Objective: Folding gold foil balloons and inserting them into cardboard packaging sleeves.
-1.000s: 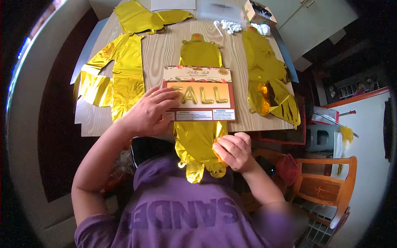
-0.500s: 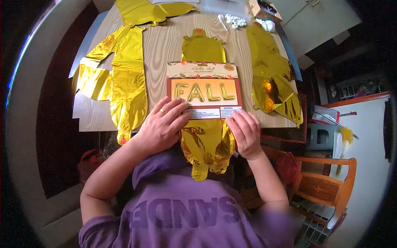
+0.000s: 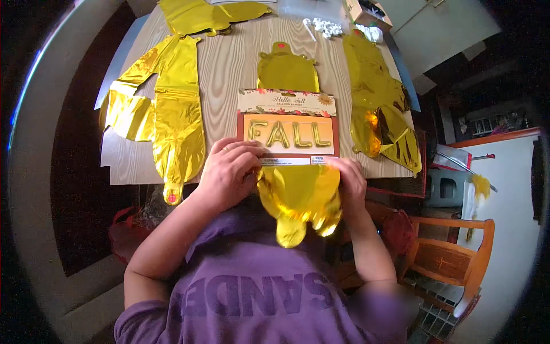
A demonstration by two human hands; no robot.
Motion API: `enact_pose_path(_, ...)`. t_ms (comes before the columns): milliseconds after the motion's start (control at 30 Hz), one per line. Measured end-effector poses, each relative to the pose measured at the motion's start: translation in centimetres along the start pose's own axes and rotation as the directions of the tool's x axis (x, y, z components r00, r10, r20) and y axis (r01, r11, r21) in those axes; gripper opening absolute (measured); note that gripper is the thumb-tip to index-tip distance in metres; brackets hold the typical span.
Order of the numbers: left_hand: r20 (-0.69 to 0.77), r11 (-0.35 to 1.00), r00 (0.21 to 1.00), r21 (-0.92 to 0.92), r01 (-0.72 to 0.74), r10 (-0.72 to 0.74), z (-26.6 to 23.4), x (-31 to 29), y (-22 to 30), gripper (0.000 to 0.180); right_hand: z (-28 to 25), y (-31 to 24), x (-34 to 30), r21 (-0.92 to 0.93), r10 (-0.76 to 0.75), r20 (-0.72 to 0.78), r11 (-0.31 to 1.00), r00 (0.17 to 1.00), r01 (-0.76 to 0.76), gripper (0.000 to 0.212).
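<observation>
Central gold balloon [image 3: 288, 74] partly invisible beneath the card [image 3: 291, 133]

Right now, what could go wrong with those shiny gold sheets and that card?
The middle gold foil might crease where it overlaps the lower part of the card, between the left hand and right hand. The foil on the left overhangs the table near the left forearm, which could perhaps catch it.

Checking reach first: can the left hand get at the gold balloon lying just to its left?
Likely yes: nothing visible stands between the left hand and that gold balloon, though it touches the card package.
</observation>
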State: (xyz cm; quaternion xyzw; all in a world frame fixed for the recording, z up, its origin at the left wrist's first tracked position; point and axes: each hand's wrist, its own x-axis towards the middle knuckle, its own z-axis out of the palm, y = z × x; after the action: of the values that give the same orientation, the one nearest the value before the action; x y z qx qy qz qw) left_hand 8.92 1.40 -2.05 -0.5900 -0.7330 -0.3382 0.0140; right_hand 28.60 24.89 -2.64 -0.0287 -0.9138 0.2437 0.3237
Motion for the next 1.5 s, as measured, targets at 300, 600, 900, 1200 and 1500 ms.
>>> enact_pose_path(300, -0.263, 0.996, 0.965, 0.082, 0.018, 0.005, 0.7, 0.3, 1.3, 0.069, -0.2, -0.8, 2.4, 0.132, 0.425, 0.019, 0.896, 0.905, -0.424, 0.05)
enact_pose_path(600, 0.219, 0.908, 0.976, 0.408, -0.099, 0.008, 0.0, -2.3, 2.9, 0.058, -1.0, -5.2, 1.6, -0.564, -0.089, 0.103, 0.815, 0.991, 0.132, 0.019)
enact_pose_path(900, -0.075, 0.923, 0.958, 0.299, -0.242, 0.275, -2.7, -2.3, 4.4, 0.045, 2.0, -7.7, 0.3, -0.355, -0.063, 0.075, 0.931, 0.995, 0.086, 0.031)
enact_pose_path(1200, -0.225, 0.977, 0.962, 0.177, -0.117, 0.156, -3.2, 0.8, 6.7, 0.071, 1.4, -9.6, 4.4, 0.977, 0.891, 0.091, 0.006, 0.444, -0.212, 0.015)
enact_pose_path(1500, 0.099, 0.964, 0.986, 0.216, -0.156, 0.137, -0.3, -0.3, 3.8, 0.054, 4.3, -10.2, 1.6, 0.849, 0.724, 0.521, -0.383, 0.453, -0.363, 0.041)
